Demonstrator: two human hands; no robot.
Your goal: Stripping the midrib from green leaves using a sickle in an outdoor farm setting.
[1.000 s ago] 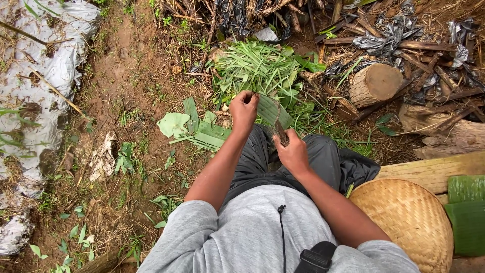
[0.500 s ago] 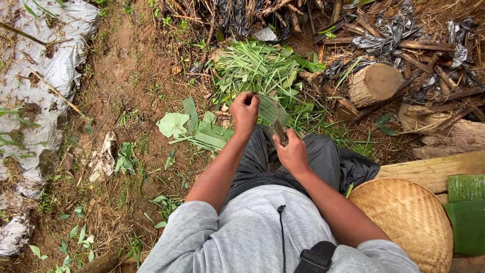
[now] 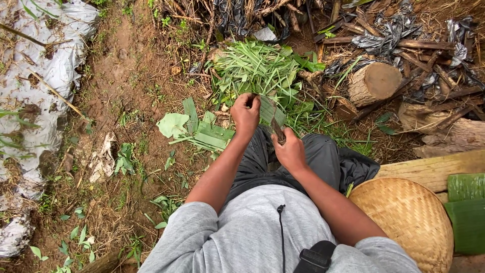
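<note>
the ground (image 3: 126, 81) was brown dirt with bits of grass. a big grey plastic sheet (image 3: 45, 76) lay far off on my left side. a round woven basket (image 3: 409, 217) sat near my right elbow, with folded green leaves (image 3: 467, 207) just beside it. a cut log (image 3: 374, 83) lay up on the right, among old sticks. a pile of thin green leaf strips (image 3: 257, 68) lay right past my hands. some flat leaf pieces (image 3: 207, 132) lay on the dirt by my left knee.

the long green leaf strip (image 3: 269, 110) was up in front of my knees, held between my two hands. my left hand (image 3: 246, 112) was shut tight on its top end, knuckles up. my right hand (image 3: 289, 150) was shut on a dark knife (image 3: 277, 131), just below the left one and near my lap. i could only see a little of the blade, so i could not tell where its edge touched the leaf.

i think to cut well i had to keep the leaf pulled straight, and push the blade away from my left fingers.

both arms were bent and reached forward over my legs. my wrists were close together. i was sitting low, and my elbows were out to the sides.
</note>
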